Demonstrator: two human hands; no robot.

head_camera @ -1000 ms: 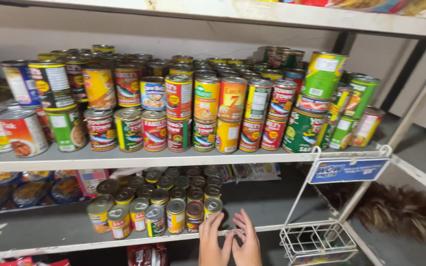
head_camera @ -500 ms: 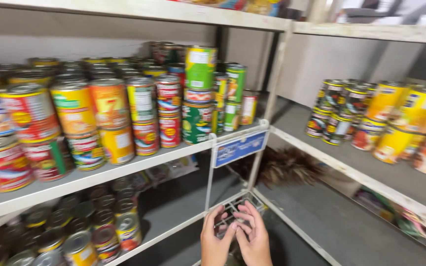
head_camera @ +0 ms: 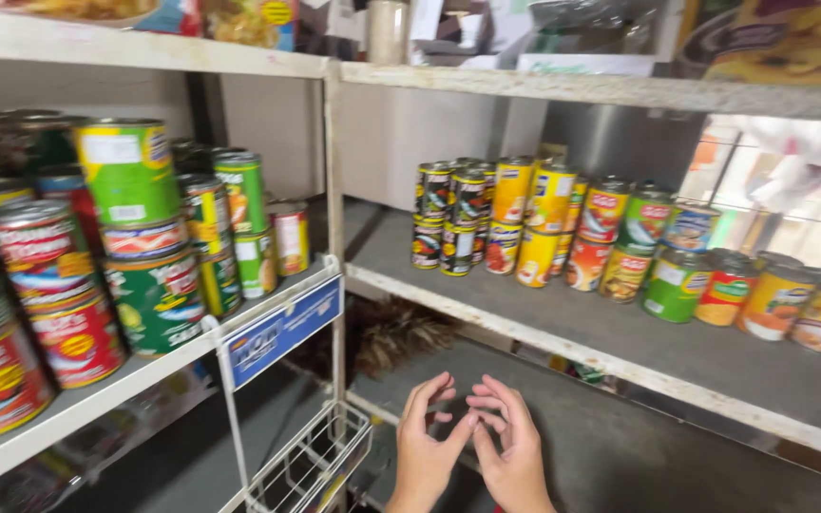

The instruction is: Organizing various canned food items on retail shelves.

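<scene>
Left hand (head_camera: 427, 445) and right hand (head_camera: 512, 446) raised fingertips together, fingers loosely curled, seemingly grasping nothing, beside the wire basket (head_camera: 308, 461), below the stacked cans (head_camera: 525, 223).

At left of the frame, a large can (head_camera: 128, 171) wears a bright green and yellow label above red-labelled cans (head_camera: 76, 334). The sign (head_camera: 283, 331) at lower centre is blue with white print. At right, yellow cans (head_camera: 545, 198) stand beside red-orange (head_camera: 604, 211) and green ones (head_camera: 673, 285) on a grey shelf (head_camera: 620, 342).
</scene>
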